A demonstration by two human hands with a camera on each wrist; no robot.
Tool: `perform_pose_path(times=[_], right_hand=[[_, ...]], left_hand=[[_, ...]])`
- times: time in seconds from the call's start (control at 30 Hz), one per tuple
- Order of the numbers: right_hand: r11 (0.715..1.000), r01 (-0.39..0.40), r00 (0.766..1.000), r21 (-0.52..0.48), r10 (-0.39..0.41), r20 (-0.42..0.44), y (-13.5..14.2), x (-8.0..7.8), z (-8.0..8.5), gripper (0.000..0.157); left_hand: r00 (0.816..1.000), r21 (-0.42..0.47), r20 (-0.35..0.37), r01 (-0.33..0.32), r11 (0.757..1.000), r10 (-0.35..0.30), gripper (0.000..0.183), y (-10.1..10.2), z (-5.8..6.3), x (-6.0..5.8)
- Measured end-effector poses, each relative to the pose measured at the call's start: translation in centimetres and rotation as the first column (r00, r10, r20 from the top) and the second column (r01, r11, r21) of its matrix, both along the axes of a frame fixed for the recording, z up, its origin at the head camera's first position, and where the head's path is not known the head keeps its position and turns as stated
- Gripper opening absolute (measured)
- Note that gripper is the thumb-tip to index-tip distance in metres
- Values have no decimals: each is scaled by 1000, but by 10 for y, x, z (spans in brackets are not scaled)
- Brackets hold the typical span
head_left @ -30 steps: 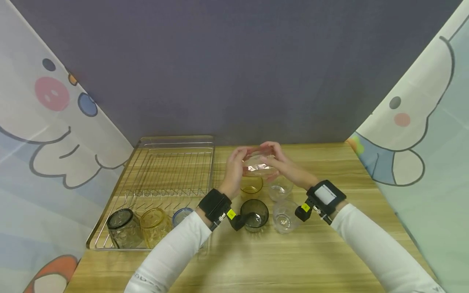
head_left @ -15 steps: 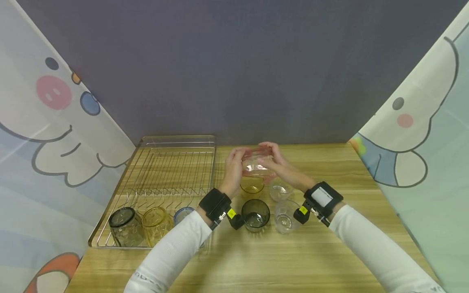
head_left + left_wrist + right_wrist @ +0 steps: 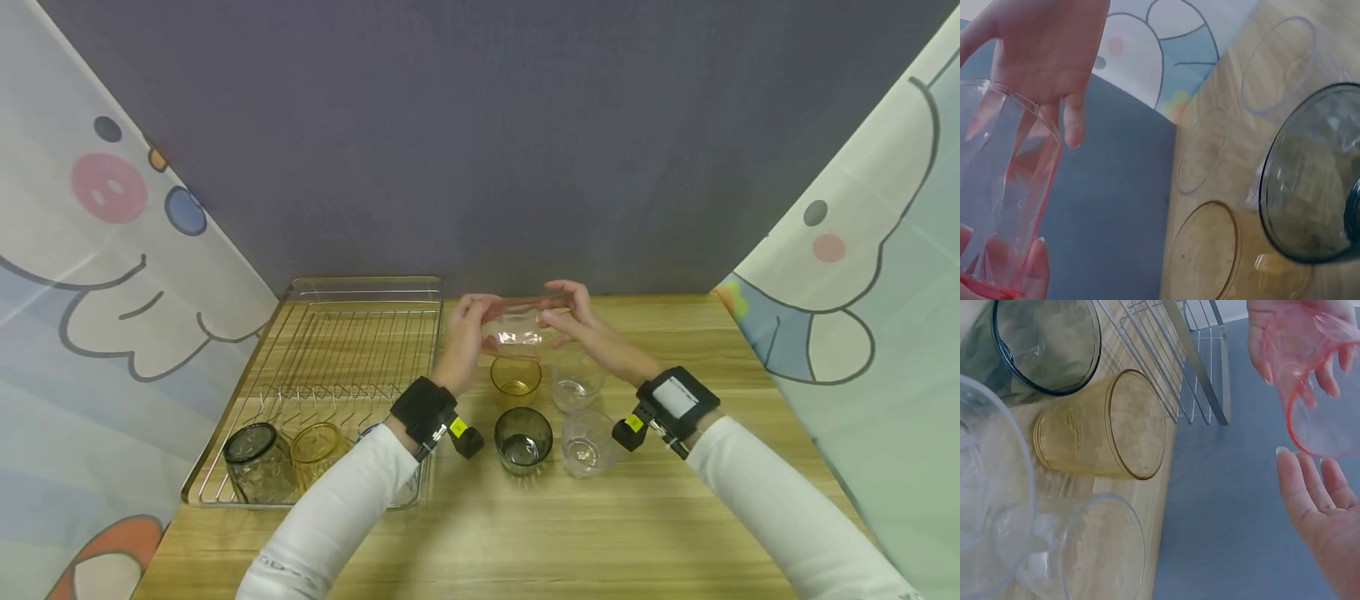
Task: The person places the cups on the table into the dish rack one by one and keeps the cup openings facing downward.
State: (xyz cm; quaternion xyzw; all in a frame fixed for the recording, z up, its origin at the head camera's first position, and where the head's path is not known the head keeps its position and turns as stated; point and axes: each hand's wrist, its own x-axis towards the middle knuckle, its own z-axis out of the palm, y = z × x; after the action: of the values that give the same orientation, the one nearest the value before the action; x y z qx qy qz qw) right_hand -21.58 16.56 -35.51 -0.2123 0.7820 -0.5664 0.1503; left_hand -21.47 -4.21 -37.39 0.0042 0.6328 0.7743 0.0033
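Observation:
A pink transparent glass tumbler [image 3: 517, 328] lies sideways in the air above the back of the table, its rim toward the right. My left hand [image 3: 465, 335] grips its base end, fingers curled round it in the right wrist view. Beside the rim, my right hand [image 3: 588, 333] has its fingers extended and spread, fingertips right at the edge. Below the hands stand an amber glass [image 3: 517, 385], a smoky grey glass [image 3: 523, 440] and two clear glasses, one behind [image 3: 576, 390] and the other in front [image 3: 585, 450], all mouth up.
A wire drying rack [image 3: 366, 281] sits on the left of the wooden table. Along its front lean a grey glass [image 3: 261, 468], a yellow glass [image 3: 318, 454] and a blue-rimmed one mostly hidden by my left sleeve. A dark panel [image 3: 495, 150] closes off the back.
My right hand has opened and drawn back to the right from the pink tumbler it was holding. My left hand has shifted slightly left with the tumbler, uncovering more of the amber glass.

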Motion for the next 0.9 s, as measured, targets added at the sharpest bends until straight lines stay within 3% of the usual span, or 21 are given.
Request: perform_pose_path(times=[0.33, 0.57, 0.9], right_hand=[[998, 56, 998, -41, -57, -28, 12, -6, 4, 56], [991, 101, 993, -86, -105, -45, 30, -11, 13, 57], [974, 157, 981, -162, -173, -83, 52, -14, 25, 56]], left_hand=[[999, 1, -7, -51, 999, 51, 28, -25, 11, -9], [996, -58, -39, -82, 995, 80, 31, -50, 21, -12], [985, -64, -48, -166, 984, 163, 24, -85, 35, -15]])
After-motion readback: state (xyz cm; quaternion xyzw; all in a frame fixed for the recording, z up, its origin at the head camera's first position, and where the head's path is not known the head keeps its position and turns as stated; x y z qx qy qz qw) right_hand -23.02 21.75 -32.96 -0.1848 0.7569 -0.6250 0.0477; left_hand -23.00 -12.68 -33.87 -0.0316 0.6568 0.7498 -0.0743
